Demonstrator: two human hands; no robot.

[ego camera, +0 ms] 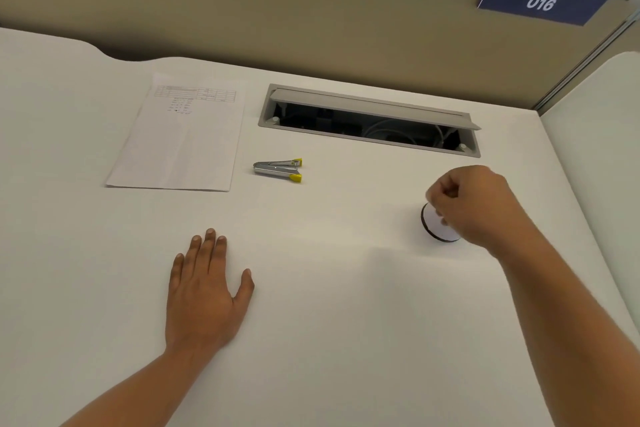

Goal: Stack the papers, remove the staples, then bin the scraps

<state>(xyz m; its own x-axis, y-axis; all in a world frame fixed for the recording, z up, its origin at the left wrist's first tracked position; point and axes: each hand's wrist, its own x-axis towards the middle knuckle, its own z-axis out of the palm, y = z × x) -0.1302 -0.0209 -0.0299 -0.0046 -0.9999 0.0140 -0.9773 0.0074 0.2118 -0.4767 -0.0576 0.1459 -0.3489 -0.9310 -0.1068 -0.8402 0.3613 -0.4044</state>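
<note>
Far left: papers lying flat on the bench, edges squared into one neat stack, printed table at the far end. Stacking judged complete. No staple discernible on the sheets at this size; staple removal therefore judged done or nearly so, not confirmed.

Just right of the stack, apart from it: staple remover, chrome body with yellow tips, lying on its side, touched by neither hand.

Lower centre: left hand resting palm down on the bare bench, fingers spread and extended, holding nothing, well apart from papers and tool.

Upper centre to right: open cable tray recessed in the bench, lid raised, wiring visible within; not part of the task.

Right: right hand poised directly above a small round container with dark rim and white interior, presumably the bin. Fingers curled in and pinched together over the opening; whether a scrap or staple lies between them cannot be told, too small to resolve.

Upper right: blue plate numbered 016 on the partition.

Stage judged: last step, binning of scraps, in progress. Remaining, as far as visible: release over the container, then perhaps a check of the bench for stray bits, none apparent.
</note>
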